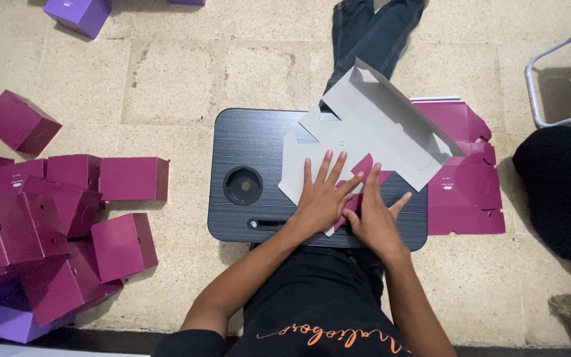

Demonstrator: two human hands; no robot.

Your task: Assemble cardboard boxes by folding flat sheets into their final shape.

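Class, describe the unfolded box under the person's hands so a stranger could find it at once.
Find the black lap desk on the tiled floor. On it lies a flat cardboard box blank, pressed by the left hand and right hand. Unlike the magenta boxes, its grey inner face shows.

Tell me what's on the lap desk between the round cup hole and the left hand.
In the head view, only bare black desk surface lies between the cup hole and the left hand, which presses the flat cardboard blank.

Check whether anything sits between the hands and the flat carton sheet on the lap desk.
Nothing visible does. The left hand and right hand both press flat on the unfolded carton sheet, which lies directly on the black lap desk. The desk's round cup recess lies off to the left, apart from the sheet.
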